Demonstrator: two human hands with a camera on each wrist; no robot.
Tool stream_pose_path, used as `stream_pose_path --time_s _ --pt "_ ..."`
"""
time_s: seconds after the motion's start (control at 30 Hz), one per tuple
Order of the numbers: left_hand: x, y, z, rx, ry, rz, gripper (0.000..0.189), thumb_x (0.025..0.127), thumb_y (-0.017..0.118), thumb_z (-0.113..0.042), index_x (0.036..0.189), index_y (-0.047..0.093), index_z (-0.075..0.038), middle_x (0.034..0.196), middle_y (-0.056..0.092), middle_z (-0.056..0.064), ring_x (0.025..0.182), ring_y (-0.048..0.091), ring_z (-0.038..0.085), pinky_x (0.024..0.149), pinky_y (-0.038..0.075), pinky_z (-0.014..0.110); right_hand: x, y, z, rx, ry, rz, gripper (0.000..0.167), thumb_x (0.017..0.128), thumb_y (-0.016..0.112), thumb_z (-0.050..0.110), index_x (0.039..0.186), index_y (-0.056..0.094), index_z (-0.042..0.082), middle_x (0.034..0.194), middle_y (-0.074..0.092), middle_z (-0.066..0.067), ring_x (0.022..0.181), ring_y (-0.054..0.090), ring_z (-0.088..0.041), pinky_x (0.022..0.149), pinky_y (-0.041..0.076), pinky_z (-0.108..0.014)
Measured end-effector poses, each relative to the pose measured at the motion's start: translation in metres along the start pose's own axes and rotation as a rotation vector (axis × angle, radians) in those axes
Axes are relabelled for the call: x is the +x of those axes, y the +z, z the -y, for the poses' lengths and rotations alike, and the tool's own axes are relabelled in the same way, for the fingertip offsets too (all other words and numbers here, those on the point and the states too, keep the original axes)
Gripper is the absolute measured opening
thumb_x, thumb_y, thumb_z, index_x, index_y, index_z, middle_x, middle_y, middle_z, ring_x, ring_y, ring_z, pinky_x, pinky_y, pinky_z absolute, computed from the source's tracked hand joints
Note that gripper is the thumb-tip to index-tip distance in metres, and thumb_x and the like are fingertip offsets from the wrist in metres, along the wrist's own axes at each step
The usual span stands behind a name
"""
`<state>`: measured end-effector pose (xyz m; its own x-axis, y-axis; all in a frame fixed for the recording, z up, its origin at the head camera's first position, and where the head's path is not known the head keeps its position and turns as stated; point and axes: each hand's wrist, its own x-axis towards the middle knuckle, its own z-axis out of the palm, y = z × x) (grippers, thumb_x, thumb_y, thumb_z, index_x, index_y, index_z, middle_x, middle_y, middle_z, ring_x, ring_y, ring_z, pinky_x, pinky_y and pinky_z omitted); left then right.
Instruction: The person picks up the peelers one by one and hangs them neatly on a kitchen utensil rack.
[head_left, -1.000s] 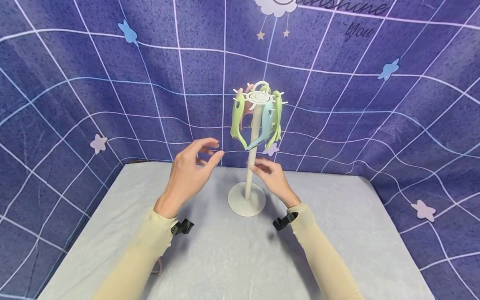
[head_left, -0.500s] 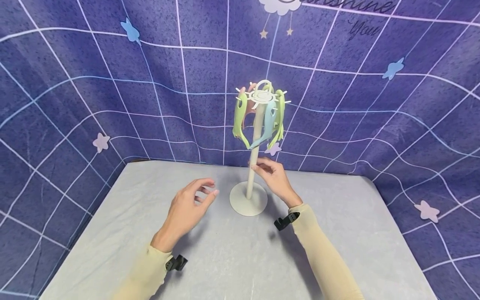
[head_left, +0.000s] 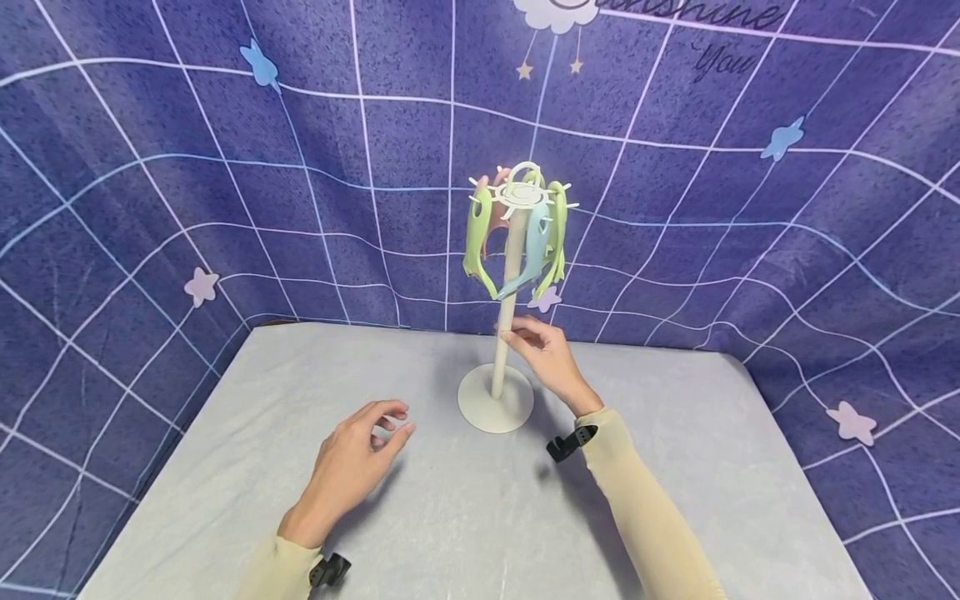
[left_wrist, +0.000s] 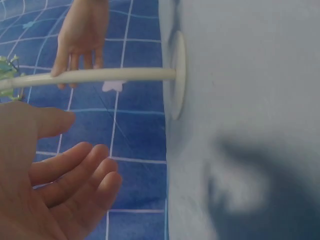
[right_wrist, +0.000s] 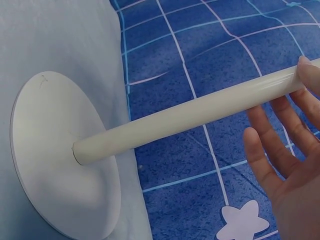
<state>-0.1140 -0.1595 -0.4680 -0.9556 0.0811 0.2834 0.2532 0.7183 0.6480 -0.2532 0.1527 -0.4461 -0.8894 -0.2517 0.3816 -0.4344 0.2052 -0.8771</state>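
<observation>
A white stand stands upright on the table, its round base (head_left: 480,415) flat on the cloth and its pole (head_left: 498,362) rising to a spoked ring (head_left: 520,194). Curved plastic pieces with holes hang from the spokes: a green piece (head_left: 476,237), a light blue piece (head_left: 534,250), a pink piece (head_left: 498,208) and more green behind. My right hand (head_left: 551,360) pinches the pole below them between thumb and fingers; the right wrist view shows the thumb (right_wrist: 309,75) against it. Left of the base, my left hand (head_left: 348,467) hovers with relaxed, slightly bent fingers, holding nothing.
Pale grey-blue cloth covers the table (head_left: 420,533). A blue gridded curtain (head_left: 300,208) with star shapes surrounds its back and sides, close behind the stand. A black wrist camera (head_left: 330,571) sits on the left sleeve, another camera (head_left: 572,442) on the right.
My left hand has come down and back toward the near left, away from the hanging pieces. My right hand keeps its hold on the pole; the stand stays in place.
</observation>
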Motion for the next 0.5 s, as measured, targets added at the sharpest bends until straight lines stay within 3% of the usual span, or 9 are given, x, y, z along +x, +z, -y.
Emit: stream_pose_path --time_s 0.2,0.3,0.5 --pt "-0.004 -0.009 0.011 0.093 -0.034 0.031 0.027 0.103 0.074 -0.042 0.125 0.073 -0.027 0.113 0.075 -0.006 0.09 0.071 0.012 0.076 0.06 0.043 0.001 0.0 -0.001 0.017 -0.008 0.0 0.027 0.106 0.071 0.015 0.128 0.076 0.001 0.117 0.079 -0.011 0.103 0.075 -0.017 0.1 0.06 -0.037" --pt "-0.006 -0.015 0.017 0.144 -0.058 0.066 0.03 0.103 0.073 -0.042 0.127 0.073 -0.024 0.116 0.074 -0.005 0.095 0.072 0.017 0.076 0.06 0.046 0.001 0.0 -0.001 0.038 -0.014 -0.005 0.025 0.105 0.071 0.012 0.127 0.076 0.0 0.116 0.079 -0.014 0.1 0.075 -0.015 0.096 0.061 -0.03" --pt "-0.016 -0.027 0.032 0.239 -0.106 0.138 0.039 0.102 0.074 -0.041 0.13 0.072 -0.014 0.122 0.073 0.001 0.104 0.07 0.025 0.078 0.06 0.053 0.0 0.001 0.0 0.05 -0.013 -0.005 0.024 0.105 0.071 0.011 0.126 0.076 0.002 0.117 0.079 -0.013 0.1 0.075 -0.015 0.095 0.061 -0.029"
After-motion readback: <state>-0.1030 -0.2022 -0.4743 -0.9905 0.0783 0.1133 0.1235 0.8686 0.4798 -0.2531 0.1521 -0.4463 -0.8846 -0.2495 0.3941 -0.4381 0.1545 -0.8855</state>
